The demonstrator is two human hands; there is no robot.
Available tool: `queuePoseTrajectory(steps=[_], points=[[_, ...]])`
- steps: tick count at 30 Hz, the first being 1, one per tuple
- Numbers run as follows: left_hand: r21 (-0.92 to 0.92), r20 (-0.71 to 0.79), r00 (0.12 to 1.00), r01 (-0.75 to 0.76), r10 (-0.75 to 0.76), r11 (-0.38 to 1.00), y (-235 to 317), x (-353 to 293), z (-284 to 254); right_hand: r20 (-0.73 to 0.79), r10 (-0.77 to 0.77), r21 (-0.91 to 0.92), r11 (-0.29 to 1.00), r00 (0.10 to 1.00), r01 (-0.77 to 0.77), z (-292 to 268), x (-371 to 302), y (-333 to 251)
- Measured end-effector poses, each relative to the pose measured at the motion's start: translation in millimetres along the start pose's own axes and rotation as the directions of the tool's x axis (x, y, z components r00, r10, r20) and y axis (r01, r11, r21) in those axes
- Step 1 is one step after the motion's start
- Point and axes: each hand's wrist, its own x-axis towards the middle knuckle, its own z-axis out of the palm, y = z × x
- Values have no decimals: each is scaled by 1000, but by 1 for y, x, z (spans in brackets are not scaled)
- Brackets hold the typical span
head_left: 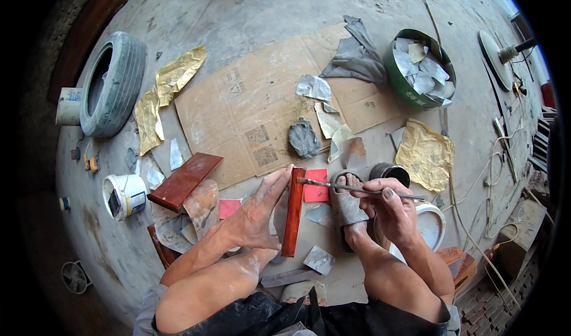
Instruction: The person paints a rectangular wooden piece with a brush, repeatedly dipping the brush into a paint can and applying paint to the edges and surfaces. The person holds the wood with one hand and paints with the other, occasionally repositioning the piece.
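My left hand (257, 214) grips a glossy red-brown wooden piece (292, 217) from its left side and holds it up with a narrow edge toward me. Pinched in my right hand (392, 210) is a thin paintbrush (351, 187), its bristle end at the upper part of that edge. Beside the right hand stands a small dark can (391, 172), partly hidden by the fingers. Another red-brown board (187, 180) lies tilted at the left, beyond my left forearm. Red sheets (316, 192) lie on the floor behind the held piece.
Flattened cardboard (232, 113) covers the floor ahead, with a crumpled grey rag (304, 138) on it. A green tub (410, 93) of paper scraps stands far right. Left are a tyre (132, 86) and white pot (122, 194). Cables (470, 232) run along the right.
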Motion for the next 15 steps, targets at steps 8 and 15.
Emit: queuePoseTrajectory(steps=[8,15], points=[[-50,-15,996,82,-83,995,-4,-5,1,108,30,-73,997,994,-22,2,-14,-5],[-4,-47,999,-6,6,1000,-3,1,-3,199,119,-121,988,973,-96,4,-17,-9]])
